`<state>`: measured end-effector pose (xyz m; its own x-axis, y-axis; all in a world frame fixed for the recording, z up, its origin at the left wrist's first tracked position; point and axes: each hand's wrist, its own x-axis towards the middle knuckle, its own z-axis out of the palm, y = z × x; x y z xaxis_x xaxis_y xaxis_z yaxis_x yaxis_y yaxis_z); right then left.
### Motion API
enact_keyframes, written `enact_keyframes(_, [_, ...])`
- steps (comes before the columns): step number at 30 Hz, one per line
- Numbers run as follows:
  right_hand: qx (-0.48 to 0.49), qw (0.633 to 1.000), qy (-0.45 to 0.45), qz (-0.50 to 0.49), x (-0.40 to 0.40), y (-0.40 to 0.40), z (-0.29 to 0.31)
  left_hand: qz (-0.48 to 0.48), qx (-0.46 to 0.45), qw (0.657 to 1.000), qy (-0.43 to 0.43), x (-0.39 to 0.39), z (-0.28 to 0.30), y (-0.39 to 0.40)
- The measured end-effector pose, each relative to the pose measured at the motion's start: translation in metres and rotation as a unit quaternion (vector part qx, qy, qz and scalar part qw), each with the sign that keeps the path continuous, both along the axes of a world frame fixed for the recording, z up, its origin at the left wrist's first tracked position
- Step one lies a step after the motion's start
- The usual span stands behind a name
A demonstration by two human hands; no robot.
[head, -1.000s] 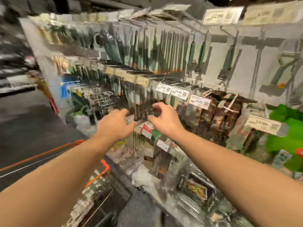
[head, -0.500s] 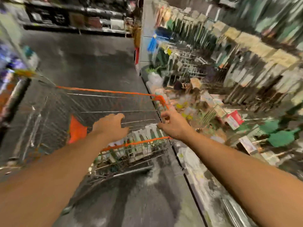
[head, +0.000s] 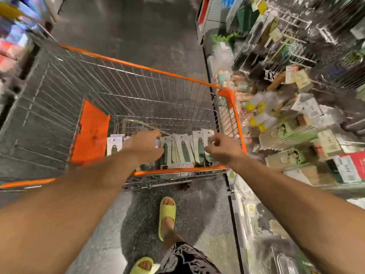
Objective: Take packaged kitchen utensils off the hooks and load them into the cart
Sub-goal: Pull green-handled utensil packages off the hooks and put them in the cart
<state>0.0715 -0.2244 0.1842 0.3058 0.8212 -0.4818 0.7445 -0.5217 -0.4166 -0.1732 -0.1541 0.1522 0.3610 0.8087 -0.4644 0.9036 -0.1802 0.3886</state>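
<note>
Hands [head: 145, 144] [head: 222, 149] on flat carded utensil packs [head: 185, 149] | wire-mesh cart [head: 138, 91], orange rim

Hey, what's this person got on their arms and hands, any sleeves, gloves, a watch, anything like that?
Nothing shows on either arm: both forearms are bare as far as the frame reaches, with no sleeves. The left hand and right hand have no gloves, and no watch, band or ring is visible, though the picture is somewhat blurred. Lower down, yellow-green slides and dark patterned trousers are worn.
</note>
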Motion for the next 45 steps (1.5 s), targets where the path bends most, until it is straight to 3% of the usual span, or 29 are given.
enact_keyframes(3, [-0.021, 1.000, -0.005, 0.020, 0.015, 0.016, -0.031, -0.003, -0.036, 0.999, 0.018, 0.025, -0.030, 0.021])
enact_keyframes(7, [-0.082, 0.986, -0.038, 0.142, 0.023, 0.044, -0.076, -0.024, -0.072, 0.997, 0.030, 0.051, -0.072, 0.044])
enact_keyframes(11, [-0.169, 0.938, -0.053, 0.299, 0.020, 0.074, -0.123, -0.032, -0.101, 0.994, 0.041, 0.062, -0.116, 0.054])
enact_keyframes(18, [-0.239, 0.847, -0.072, 0.470, -0.007, 0.100, -0.211, 0.044, -0.143, 0.986, 0.077, 0.043, -0.191, 0.052])
enact_keyframes(23, [-0.242, 0.810, -0.096, 0.526, -0.028, 0.101, -0.258, 0.140, -0.208, 0.967, 0.053, 0.027, -0.228, 0.054])
enact_keyframes(26, [-0.213, 0.786, -0.169, 0.555, -0.038, 0.095, -0.274, 0.163, -0.207, 0.964, 0.026, 0.024, -0.238, 0.058])
enact_keyframes(32, [-0.170, 0.787, -0.202, 0.557, -0.050, 0.095, -0.276, 0.158, -0.211, 0.964, 0.003, 0.036, -0.244, 0.066])
enact_keyframes(35, [-0.165, 0.824, -0.163, 0.517, -0.042, 0.101, -0.262, 0.200, -0.228, 0.952, -0.035, 0.041, -0.240, 0.072])
enact_keyframes(37, [-0.181, 0.869, -0.133, 0.440, -0.032, 0.108, -0.257, 0.232, -0.232, 0.944, -0.044, 0.044, -0.235, 0.077])
enact_keyframes(41, [-0.211, 0.967, 0.040, 0.137, -0.009, 0.120, -0.250, 0.292, -0.203, 0.933, -0.054, 0.048, -0.230, 0.081])
enact_keyframes(43, [-0.188, 0.972, 0.139, -0.028, -0.001, 0.125, -0.246, 0.353, -0.254, 0.892, -0.125, 0.050, -0.229, 0.082])
enact_keyframes(45, [-0.166, 0.954, 0.223, -0.114, 0.003, 0.129, -0.241, 0.393, -0.339, 0.825, -0.225, 0.057, -0.222, 0.083])
